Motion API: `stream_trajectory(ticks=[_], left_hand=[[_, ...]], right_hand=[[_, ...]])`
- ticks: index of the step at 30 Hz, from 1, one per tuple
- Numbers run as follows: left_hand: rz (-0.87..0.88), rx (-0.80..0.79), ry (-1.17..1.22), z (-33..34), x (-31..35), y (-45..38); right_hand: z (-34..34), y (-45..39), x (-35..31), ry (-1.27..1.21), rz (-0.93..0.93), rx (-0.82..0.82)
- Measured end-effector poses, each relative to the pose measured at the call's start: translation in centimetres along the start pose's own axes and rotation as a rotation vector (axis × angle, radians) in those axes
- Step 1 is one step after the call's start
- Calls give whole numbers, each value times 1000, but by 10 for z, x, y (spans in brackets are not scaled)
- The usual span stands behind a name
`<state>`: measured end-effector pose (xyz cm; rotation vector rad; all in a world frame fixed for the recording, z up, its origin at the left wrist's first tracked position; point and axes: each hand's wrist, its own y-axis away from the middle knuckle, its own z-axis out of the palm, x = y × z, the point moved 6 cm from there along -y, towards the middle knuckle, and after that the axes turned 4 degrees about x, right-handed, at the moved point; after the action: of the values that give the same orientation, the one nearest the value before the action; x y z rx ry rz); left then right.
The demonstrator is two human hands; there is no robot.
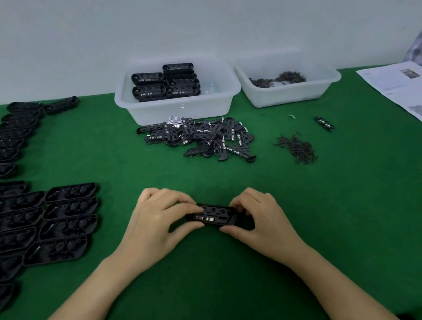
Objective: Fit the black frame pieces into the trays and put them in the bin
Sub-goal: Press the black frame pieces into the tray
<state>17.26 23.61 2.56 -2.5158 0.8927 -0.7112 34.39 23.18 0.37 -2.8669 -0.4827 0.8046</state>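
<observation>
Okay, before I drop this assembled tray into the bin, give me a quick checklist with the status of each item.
1. Both hands on the piece: ok. The left hand and right hand pinch the tray at its two ends.
2. Frame piece fully seated in the tray: cannot tell. Fingers cover both ends.
3. Room in the bin: ok. Finished trays are stacked at its left and back; the front right corner is free.
4. Path to the bin: not ok. The pile of loose frame pieces lies just in front of it, so lift over.
5. Right bin chosen: ok. The other bin holds only small parts.
6. Empty trays for the next round: ok, at the left.
</observation>
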Motion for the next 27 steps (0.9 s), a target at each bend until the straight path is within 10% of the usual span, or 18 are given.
stream_trajectory(ticks=[27], left_hand=[[81,76,-21,3,8,14]], right_hand=[[0,1,0,5,-35,18]])
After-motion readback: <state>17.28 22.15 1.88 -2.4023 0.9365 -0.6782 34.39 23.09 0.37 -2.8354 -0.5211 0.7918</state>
